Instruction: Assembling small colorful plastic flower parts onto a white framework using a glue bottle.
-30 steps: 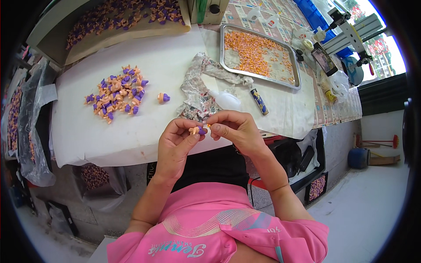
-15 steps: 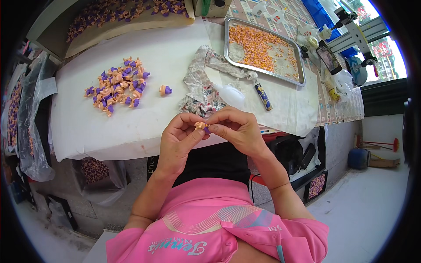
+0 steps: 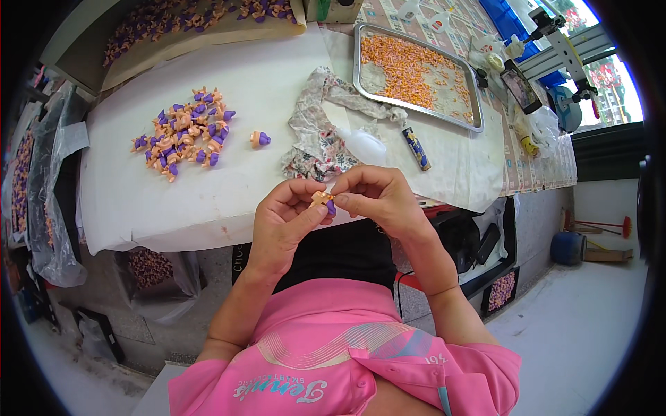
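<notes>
Over the table's near edge, my left hand [image 3: 283, 220] pinches a small peach-and-purple plastic figurine [image 3: 322, 199] between thumb and fingers. Its purple part points down toward me. My right hand [image 3: 380, 201] meets it from the other side, thumb and forefinger closed together at the figurine's edge. A tiny orange bit shows at those fingertips, too small to make out. A single similar figurine [image 3: 260, 139] lies on the white sheet beyond my left hand, to the right of a heap of figurines [image 3: 186, 132].
A metal tray [image 3: 416, 109] of small orange pieces stands at the back right. Nearer are a crumpled floral cloth [image 3: 312, 132], a white rounded plastic thing [image 3: 365, 147] and a dark blue patterned tube [image 3: 416, 148]. More figurines fill a paper-lined box [image 3: 208, 43] at the back left.
The figurine has turned slightly in my left fingers, so more of its purple part shows. My right fingertips have shifted a little at its edge.
</notes>
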Available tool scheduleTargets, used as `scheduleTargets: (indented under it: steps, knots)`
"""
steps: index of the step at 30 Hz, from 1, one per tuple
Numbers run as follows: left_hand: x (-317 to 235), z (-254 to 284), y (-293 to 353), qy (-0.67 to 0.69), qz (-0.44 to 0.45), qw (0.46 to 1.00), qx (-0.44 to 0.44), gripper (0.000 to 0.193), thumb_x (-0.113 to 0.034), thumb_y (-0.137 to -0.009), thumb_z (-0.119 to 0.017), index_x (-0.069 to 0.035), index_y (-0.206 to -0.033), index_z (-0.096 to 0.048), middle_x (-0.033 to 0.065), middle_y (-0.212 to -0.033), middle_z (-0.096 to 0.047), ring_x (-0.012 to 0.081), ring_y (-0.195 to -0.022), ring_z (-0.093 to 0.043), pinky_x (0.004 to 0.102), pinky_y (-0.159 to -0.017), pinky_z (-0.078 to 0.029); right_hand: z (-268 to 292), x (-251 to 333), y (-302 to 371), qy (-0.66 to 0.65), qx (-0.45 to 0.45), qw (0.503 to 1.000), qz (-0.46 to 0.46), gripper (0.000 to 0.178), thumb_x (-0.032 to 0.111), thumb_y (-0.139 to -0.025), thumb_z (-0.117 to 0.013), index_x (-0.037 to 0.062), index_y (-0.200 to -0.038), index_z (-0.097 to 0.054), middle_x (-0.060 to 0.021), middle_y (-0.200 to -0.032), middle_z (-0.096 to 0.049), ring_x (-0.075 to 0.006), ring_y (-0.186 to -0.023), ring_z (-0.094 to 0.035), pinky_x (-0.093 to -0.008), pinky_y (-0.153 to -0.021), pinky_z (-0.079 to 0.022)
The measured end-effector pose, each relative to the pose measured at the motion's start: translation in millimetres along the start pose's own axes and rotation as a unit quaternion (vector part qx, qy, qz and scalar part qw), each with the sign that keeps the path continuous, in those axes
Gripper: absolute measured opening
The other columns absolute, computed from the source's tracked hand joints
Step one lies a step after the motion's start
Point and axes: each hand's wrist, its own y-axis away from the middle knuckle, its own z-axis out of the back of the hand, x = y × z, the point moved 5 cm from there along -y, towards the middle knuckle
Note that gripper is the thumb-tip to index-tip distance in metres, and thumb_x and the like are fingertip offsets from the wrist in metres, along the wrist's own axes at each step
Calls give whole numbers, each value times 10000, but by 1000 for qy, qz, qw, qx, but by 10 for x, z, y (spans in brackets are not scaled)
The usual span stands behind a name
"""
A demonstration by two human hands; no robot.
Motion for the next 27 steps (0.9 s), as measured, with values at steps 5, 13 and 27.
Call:
scheduleTargets:
  steps: [5,13,27]
  knots:
    - [-2,-11,8,-7,13,1000,7,252,-1,-865,-637,7,-1112,-589,79,-952,-654,137,-821,-651,276,-753,-558,51,-78,4,-42,15,998,-45,156,108,-871,-701,12,-983,-652,-33,-910,-670,-76,-790,-620,-207,-636,-484]
    - [-57,-56,25,-101,-33,994,-9,260,-4,-854,-662,22,-1105,-600,88,-927,-663,132,-774,-651,256,-702,-564,76,-157,18,-98,43,991,-75,108,76,-851,-698,24,-920,-634,-26,-876,-654,-73,-751,-599,-216,-621,-478]
    - [51,-138,3,-72,-92,990,80,236,60,-863,-601,17,-1093,-573,97,-1119,-604,134,-988,-603,280,-847,-532,17,-59,237,86,-70,986,126,176,-39,-821,-698,6,-943,-580,-33,-888,-613,-70,-755,-598,-208,-669,-497]
